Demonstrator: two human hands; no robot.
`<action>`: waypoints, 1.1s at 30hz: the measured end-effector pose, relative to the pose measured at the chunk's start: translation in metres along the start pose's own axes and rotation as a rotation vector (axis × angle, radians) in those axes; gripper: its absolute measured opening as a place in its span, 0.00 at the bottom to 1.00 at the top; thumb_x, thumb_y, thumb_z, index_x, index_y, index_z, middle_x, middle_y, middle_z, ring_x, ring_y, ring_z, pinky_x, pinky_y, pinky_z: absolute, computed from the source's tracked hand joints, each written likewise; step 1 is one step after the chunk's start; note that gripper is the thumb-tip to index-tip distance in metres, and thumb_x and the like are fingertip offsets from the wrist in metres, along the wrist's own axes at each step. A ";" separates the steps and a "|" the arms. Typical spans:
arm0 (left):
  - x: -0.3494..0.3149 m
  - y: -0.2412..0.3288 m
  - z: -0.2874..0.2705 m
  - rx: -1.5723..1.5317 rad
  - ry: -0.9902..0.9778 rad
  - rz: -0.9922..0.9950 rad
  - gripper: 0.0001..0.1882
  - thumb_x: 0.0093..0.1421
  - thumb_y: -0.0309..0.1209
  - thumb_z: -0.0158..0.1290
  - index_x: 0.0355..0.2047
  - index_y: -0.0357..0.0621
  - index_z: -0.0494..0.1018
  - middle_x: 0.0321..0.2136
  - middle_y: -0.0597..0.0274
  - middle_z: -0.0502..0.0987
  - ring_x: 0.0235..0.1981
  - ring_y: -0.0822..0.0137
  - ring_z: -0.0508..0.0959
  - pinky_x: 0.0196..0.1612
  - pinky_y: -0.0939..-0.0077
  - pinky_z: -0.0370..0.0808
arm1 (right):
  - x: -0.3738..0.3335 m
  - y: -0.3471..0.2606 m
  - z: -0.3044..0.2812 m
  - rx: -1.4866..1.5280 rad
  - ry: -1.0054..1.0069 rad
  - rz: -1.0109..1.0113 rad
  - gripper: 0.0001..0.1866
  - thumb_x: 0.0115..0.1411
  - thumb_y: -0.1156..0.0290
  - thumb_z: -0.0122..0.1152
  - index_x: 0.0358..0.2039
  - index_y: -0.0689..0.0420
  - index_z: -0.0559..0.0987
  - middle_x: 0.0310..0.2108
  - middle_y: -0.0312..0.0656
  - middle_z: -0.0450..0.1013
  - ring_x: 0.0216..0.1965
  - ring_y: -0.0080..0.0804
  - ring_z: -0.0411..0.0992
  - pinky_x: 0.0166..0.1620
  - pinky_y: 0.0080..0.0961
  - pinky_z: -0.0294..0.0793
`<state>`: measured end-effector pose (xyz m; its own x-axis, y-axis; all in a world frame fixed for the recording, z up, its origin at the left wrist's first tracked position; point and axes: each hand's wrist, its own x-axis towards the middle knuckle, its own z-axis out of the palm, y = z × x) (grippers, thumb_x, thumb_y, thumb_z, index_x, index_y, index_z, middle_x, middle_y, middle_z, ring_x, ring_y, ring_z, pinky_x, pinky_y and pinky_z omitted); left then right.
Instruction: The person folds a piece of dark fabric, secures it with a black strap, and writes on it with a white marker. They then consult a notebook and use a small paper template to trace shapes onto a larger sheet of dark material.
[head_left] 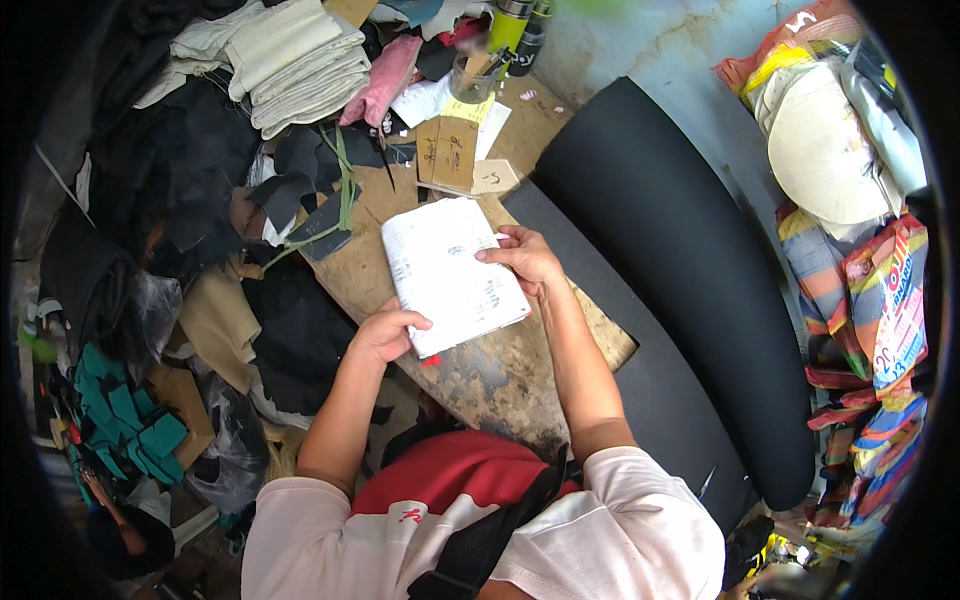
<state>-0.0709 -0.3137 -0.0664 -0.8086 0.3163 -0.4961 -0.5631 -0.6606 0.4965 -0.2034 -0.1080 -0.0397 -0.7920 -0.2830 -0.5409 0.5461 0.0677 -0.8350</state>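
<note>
A white sheet of paper with faint handwriting [450, 270] lies on the worn wooden work board [500, 375]. My left hand [385, 333] grips its near left edge, fingers curled over the paper. My right hand [525, 257] rests on its right edge, fingertips pressing the sheet. The paper stays flat between the two hands.
Brown cardboard patterns [447, 150] and a clear cup with tools [470, 78] sit beyond the paper. Black fabric scraps [300, 330] and stacked cream cloth [300, 70] crowd the left. A big black sheet roll [690, 260] lies at right, striped bags [860, 330] past it.
</note>
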 end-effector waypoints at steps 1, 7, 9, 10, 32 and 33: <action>0.002 -0.007 0.007 -0.009 -0.001 -0.032 0.31 0.46 0.16 0.51 0.53 0.32 0.61 0.46 0.51 0.72 0.47 0.57 0.74 0.51 0.63 0.70 | -0.003 -0.001 -0.005 -0.187 0.044 -0.021 0.41 0.37 0.78 0.74 0.53 0.72 0.63 0.42 0.48 0.68 0.38 0.35 0.72 0.40 0.26 0.75; -0.002 -0.051 0.044 -0.098 0.045 -0.160 0.25 0.57 0.29 0.53 0.54 0.39 0.61 0.49 0.53 0.71 0.49 0.59 0.73 0.52 0.56 0.70 | -0.030 -0.023 -0.035 -0.578 -0.044 -0.072 0.39 0.35 0.79 0.71 0.52 0.66 0.67 0.40 0.40 0.70 0.41 0.28 0.70 0.45 0.20 0.70; 0.003 -0.059 0.050 -0.014 0.089 -0.200 0.33 0.61 0.51 0.46 0.58 0.42 0.58 0.54 0.52 0.67 0.54 0.55 0.69 0.55 0.47 0.65 | -0.050 -0.029 -0.040 -0.658 -0.074 -0.255 0.39 0.36 0.80 0.70 0.53 0.65 0.66 0.41 0.41 0.70 0.39 0.27 0.71 0.43 0.20 0.71; 0.006 -0.060 0.049 -0.089 0.052 -0.194 0.37 0.58 0.57 0.42 0.60 0.44 0.55 0.56 0.52 0.65 0.55 0.52 0.68 0.55 0.43 0.61 | -0.061 -0.032 -0.041 -0.718 -0.063 -0.318 0.39 0.36 0.80 0.69 0.53 0.65 0.66 0.42 0.41 0.70 0.38 0.27 0.71 0.41 0.20 0.71; 0.039 -0.042 0.188 0.250 -0.510 0.298 0.31 0.50 0.19 0.57 0.54 0.33 0.58 0.45 0.50 0.72 0.46 0.66 0.74 0.48 0.71 0.73 | -0.232 -0.037 -0.126 -1.042 0.727 -1.384 0.12 0.41 0.84 0.61 0.29 0.57 0.75 0.26 0.39 0.75 0.35 0.38 0.73 0.46 0.35 0.70; 0.039 -0.046 0.198 0.259 -0.513 0.334 0.31 0.50 0.19 0.57 0.54 0.33 0.58 0.45 0.50 0.72 0.46 0.66 0.74 0.48 0.71 0.73 | -0.235 -0.036 -0.130 -0.984 0.787 -1.371 0.12 0.43 0.86 0.59 0.30 0.59 0.75 0.28 0.40 0.75 0.36 0.38 0.73 0.46 0.32 0.71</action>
<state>-0.1104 -0.1365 0.0329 -0.8893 0.4495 0.0844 -0.2394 -0.6149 0.7514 -0.0719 0.0807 0.1042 -0.5732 -0.1799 0.7994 -0.6098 0.7453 -0.2695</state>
